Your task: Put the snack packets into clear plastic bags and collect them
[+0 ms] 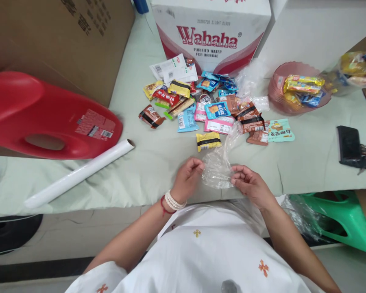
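Note:
A clear plastic bag (217, 169) is stretched between my two hands at the table's near edge. My left hand (189, 176), with a beaded bracelet at the wrist, pinches the bag's left side. On the other side, my right hand (249, 184) grips it between thumb and fingers. Just beyond the bag lies a yellow snack packet (208, 141). Behind that spreads a pile of wrapped snacks, among them a blue packet (217, 110), a brown packet (151, 116) and a light blue packet (186, 119). A mint-green packet (281, 130) lies at the pile's right.
A Wahaha carton (212, 34) stands behind the pile. On the left are a red jug (57, 122), a white roll (82, 173) and a brown cardboard box (79, 49). To the right are a pink bowl (276, 95) of snacks, a black case with keys (349, 146) and a green stool (350, 215).

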`<action>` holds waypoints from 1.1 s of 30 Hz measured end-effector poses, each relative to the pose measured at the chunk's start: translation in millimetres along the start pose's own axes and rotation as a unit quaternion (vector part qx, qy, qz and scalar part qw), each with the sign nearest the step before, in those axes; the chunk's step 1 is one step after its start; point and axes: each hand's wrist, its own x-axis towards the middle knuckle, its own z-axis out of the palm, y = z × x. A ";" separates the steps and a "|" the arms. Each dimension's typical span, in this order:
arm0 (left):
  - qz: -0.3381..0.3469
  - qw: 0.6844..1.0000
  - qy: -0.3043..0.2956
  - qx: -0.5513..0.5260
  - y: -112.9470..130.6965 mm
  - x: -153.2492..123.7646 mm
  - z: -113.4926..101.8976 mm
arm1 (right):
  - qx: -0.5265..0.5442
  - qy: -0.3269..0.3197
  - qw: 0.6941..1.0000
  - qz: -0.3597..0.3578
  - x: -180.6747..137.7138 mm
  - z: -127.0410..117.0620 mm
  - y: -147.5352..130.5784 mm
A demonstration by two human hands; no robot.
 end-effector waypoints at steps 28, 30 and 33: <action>0.171 0.906 -0.017 0.386 49.7 -3.9 -15.7 | -0.480 -0.044 0.827 -0.289 21.5 25.0 -22.6; 0.118 0.924 -0.085 0.353 43.8 3.5 -9.9 | -0.446 -0.039 0.845 -0.294 18.6 24.4 -25.5; 0.064 0.963 -0.066 0.253 28.9 6.2 -15.4 | -0.343 0.014 0.900 -0.270 14.8 15.9 -21.5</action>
